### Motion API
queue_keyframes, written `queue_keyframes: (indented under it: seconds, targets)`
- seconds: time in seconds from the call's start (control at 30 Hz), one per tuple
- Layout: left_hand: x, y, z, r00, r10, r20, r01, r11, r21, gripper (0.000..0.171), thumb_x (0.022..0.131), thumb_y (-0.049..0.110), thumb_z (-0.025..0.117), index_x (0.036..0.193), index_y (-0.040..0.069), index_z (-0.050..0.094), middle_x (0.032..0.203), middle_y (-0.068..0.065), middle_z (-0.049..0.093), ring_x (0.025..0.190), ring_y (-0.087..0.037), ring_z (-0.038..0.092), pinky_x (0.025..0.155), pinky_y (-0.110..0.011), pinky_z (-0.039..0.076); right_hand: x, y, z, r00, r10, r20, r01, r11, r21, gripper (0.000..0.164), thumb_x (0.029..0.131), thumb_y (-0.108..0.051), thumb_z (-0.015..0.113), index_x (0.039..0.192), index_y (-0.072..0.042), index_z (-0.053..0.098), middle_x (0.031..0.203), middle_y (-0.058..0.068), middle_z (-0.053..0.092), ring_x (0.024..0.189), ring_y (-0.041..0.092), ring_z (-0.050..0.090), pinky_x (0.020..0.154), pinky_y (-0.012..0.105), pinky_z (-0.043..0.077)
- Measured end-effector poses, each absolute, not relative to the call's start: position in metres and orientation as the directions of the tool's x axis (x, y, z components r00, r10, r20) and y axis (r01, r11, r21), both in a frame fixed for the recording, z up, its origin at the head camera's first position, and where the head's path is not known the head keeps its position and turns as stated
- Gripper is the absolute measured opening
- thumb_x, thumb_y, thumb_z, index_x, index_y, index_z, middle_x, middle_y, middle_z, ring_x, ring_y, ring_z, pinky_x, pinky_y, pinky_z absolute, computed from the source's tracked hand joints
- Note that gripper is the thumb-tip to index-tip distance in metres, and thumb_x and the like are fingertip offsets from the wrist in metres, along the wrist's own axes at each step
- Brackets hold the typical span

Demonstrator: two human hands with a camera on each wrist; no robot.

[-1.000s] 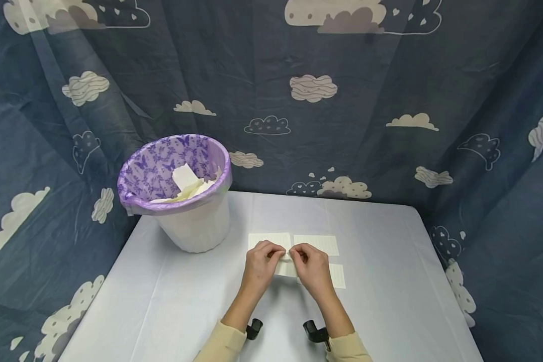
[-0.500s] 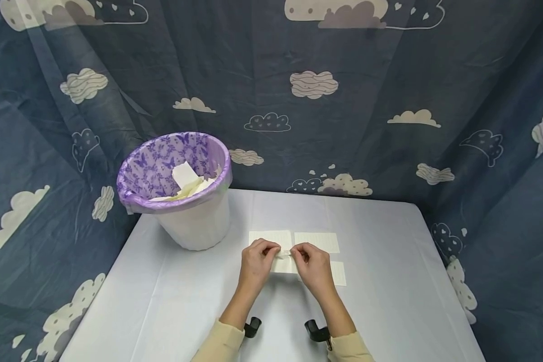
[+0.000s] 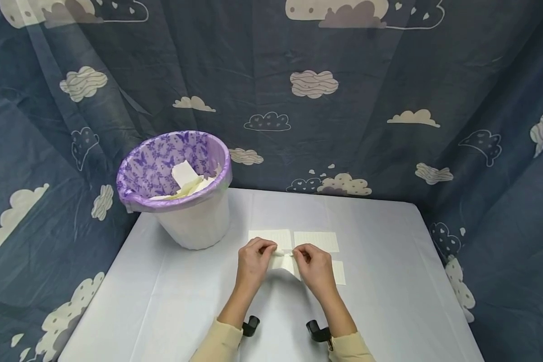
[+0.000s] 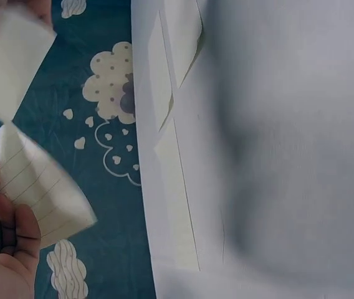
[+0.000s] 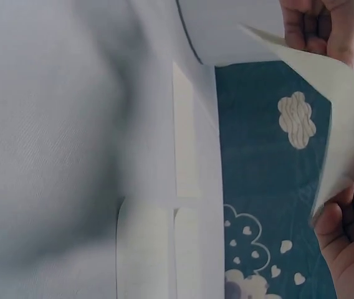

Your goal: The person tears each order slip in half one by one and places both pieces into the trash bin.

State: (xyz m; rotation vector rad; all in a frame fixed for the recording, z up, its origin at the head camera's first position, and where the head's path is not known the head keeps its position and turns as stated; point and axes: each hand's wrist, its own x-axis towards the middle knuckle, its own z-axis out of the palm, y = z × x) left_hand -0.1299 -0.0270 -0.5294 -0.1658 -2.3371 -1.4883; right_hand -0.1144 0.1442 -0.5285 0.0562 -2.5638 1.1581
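Both hands hold a small ruled, pale yellow sheet of paper above the table. My left hand pinches its left side between thumb and fingers; my right hand pinches the right side. In the left wrist view the paper narrows to a thin point between two spread parts, as if torn most of the way. The right wrist view shows the same paper bent at an angle between the hands. Three similar sheets lie flat just beyond: upper left, upper right and lower right, partly behind the right hand.
A white bin with a purple butterfly-patterned liner stands on the table's back left. Paper pieces lie inside it. The white table is bordered by a dark blue cloud-print curtain.
My left hand has moved left, away from the right hand, and the gap between them has widened. The paper between them has spread apart and its right part now slants downward.
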Motion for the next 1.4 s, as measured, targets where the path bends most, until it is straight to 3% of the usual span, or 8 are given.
queue_keyframes:
  seconds: [1.4]
  targets:
    - [-0.133,-0.050,-0.530,-0.950,-0.167,0.265,0.162,0.461,0.872,0.009,0.093,0.017,0.082,0.093,0.008,0.082,0.089,0.000,0.079,0.079,-0.011,0.067,0.068,-0.018,0.054,-0.115,0.162,-0.540,-0.936,0.190,0.295,-0.093,0.676,-0.731,0.007,0.096,-0.006,0.076,0.090,-0.003,0.079,0.077,0.009,0.076,0.065,0.011,0.058,0.061,0.021,0.048]
